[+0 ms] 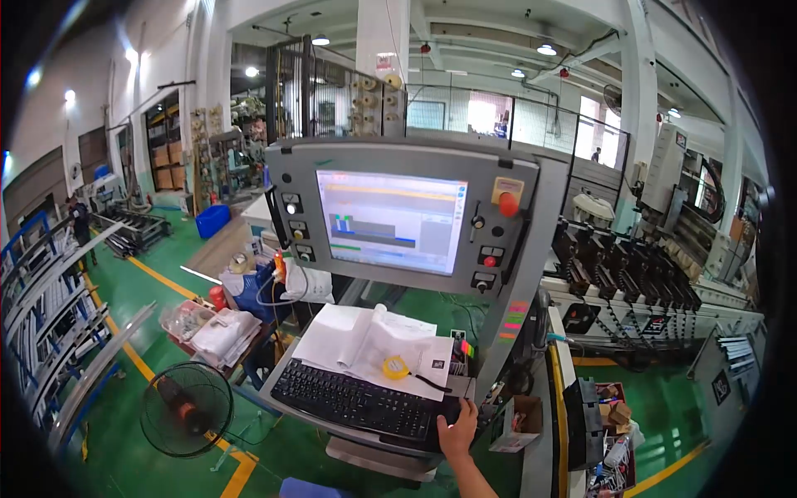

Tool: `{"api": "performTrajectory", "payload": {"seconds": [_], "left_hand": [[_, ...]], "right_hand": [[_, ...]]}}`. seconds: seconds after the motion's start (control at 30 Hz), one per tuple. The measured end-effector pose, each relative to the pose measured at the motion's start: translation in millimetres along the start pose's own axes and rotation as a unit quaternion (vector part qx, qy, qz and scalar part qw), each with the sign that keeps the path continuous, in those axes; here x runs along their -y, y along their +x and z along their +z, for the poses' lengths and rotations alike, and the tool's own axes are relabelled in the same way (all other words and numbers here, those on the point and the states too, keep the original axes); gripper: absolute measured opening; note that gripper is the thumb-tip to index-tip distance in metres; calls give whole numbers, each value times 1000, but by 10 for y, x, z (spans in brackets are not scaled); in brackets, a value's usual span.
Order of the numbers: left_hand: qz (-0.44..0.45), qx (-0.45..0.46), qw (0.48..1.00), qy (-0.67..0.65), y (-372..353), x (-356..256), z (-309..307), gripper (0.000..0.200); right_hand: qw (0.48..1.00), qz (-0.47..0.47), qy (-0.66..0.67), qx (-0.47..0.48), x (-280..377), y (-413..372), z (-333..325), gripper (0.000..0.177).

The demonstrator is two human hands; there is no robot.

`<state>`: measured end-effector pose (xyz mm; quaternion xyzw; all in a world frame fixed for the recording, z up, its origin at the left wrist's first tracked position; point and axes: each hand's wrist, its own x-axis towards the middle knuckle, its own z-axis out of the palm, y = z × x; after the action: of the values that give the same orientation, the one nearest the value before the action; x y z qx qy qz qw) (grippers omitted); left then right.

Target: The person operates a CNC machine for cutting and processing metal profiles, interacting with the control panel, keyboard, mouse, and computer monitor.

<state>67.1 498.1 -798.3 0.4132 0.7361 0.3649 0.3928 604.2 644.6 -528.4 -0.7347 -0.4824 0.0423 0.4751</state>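
Note:
My right hand [458,430] is at the right end of the shelf under the control panel, beside the keyboard. Its thumb and fingers are curved around a small black computer mouse [449,408], which the hand partly covers. The black keyboard [353,400] lies along the front of the shelf. Behind it are open paper sheets [332,332], with a yellow tape measure [396,367] and its black strap on top. Above stands the grey control panel with a lit screen [394,220] showing a bar-like diagram. My left hand is out of view.
A red emergency button [508,204] is on the panel's right. A black floor fan [187,409] stands at the lower left, near a cart with white bundles [224,336]. Metal profiles [100,357] fill a rack at far left. A cardboard box [516,423] sits right of my hand.

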Motion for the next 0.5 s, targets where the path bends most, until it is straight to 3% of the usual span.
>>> {"api": "performTrajectory", "payload": {"seconds": [0.03,0.07,0.1,0.17,0.23,0.4,0.5], "left_hand": [[105,-35,994,-27,302,-267,70,41],[74,-37,995,-62,234,-1297,17,42],[130,-108,985,-24,415,-1748,40,41],[207,-179,942,-192,1201,-1933,288,41],[246,-266,931,-36,1237,-2947,179,38],[328,-275,903,-30,1829,-3729,190,36],[331,-187,913,-151,2026,-3866,248,34]], "right_hand": [[1000,-13,-12,-15,-1,-16,27,72],[999,-23,-19,-14,-12,-36,36,71],[999,-34,-24,-15,-18,-42,37,71],[999,-36,-26,-17,29,-66,21,68],[999,-34,-30,-19,6,-59,48,68],[997,-48,-41,-33,-42,-72,102,60],[999,-16,-31,-25,22,-88,79,55]]}}
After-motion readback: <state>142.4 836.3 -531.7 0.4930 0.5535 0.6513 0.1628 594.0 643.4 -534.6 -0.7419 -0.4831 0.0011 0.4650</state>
